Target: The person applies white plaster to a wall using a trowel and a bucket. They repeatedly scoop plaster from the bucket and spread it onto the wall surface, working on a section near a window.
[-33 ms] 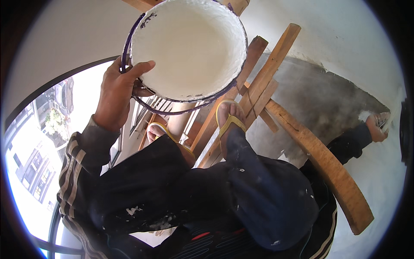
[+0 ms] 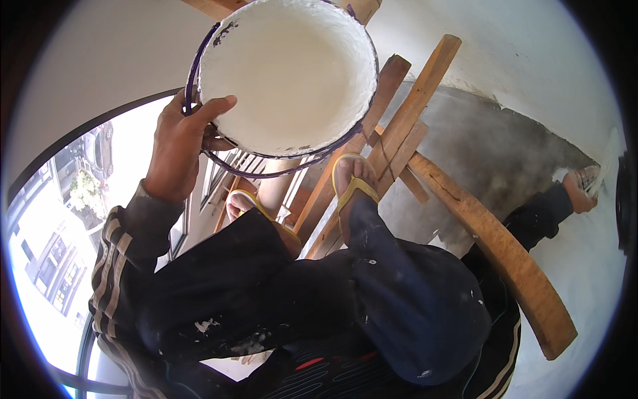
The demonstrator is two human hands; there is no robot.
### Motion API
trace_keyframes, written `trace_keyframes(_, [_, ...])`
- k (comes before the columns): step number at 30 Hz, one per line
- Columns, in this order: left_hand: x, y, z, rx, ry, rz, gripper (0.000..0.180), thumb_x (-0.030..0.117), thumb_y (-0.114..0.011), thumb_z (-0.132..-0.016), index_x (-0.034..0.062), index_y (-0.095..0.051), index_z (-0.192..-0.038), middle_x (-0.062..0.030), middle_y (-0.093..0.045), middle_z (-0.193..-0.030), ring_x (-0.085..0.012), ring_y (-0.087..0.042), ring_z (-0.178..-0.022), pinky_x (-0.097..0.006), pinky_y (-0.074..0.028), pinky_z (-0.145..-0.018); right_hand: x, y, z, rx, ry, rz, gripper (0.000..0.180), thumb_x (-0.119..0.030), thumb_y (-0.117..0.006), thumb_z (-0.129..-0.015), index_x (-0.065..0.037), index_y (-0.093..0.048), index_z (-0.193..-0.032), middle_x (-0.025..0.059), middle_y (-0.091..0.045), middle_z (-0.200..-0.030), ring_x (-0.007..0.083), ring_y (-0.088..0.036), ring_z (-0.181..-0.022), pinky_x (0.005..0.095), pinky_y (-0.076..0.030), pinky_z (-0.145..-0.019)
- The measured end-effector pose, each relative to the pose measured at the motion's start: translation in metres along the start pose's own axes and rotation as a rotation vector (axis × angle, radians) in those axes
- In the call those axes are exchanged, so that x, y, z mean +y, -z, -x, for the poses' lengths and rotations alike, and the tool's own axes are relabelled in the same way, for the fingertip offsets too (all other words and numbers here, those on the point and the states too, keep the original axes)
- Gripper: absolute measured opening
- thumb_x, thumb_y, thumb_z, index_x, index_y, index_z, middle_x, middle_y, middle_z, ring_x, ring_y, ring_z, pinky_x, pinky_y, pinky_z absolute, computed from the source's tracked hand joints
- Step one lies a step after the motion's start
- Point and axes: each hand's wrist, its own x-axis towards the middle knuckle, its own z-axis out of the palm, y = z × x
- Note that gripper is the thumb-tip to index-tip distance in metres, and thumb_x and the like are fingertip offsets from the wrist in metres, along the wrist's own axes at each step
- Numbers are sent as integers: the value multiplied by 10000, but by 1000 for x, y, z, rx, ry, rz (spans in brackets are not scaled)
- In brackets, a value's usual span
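My left hand [image 2: 178, 143] grips the rim of a round bucket [image 2: 220, 141], its thumb over the inside edge. Smooth white paint or plaster [image 2: 286, 73] fills the bucket, and more is caked round the rim. A dark purple handle [image 2: 266, 175] hangs along the bucket's near side. Far to the right, my right hand [image 2: 579, 191] is closed at the white wall [image 2: 578, 279]. A pale, thin-edged thing [image 2: 608, 159] shows at its fingers; its kind I cannot make out. The right forearm passes behind a curved-looking wooden beam.
Wooden planks [image 2: 419, 96] cross beneath my feet in yellow flip-flops [image 2: 355, 179]. The wooden beam [image 2: 498, 256] slants down to the right. A grey unpainted patch [image 2: 492, 149] borders the white wall. At left is a bright window [image 2: 60, 233] with buildings outside.
The bucket and my left hand have shifted very slightly left. My right hand has moved slightly up and left at the wall, and the pale thing beside its fingers shows more.
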Motion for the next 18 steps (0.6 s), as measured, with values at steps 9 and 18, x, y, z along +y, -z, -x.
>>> trace_keyframes(9, [8, -8, 10, 15, 11, -42, 416, 178, -605, -781, -28, -477, -1119, -128, -585, -941, -200, -632, -765, -260, -544, -576, 8, -68, 63, 337, -158, -409, 257, -169, -570, -865, 3, -551, -1055, 67, -638, -839, 233, -638, -796, 374, -527, -680])
trace_keyframes(18, [9, -5, 19, 77, -38, 58, 366, 101, -631, -744, -34, -471, -1045, -117, -565, -817, -182, -597, -619, -281, -544, -509, 53, -55, 90, 280, -237, -243, 332, -101, -514, -850, 81, -487, -1127, 198, -544, -1103, 329, -584, -942, 449, -553, -707])
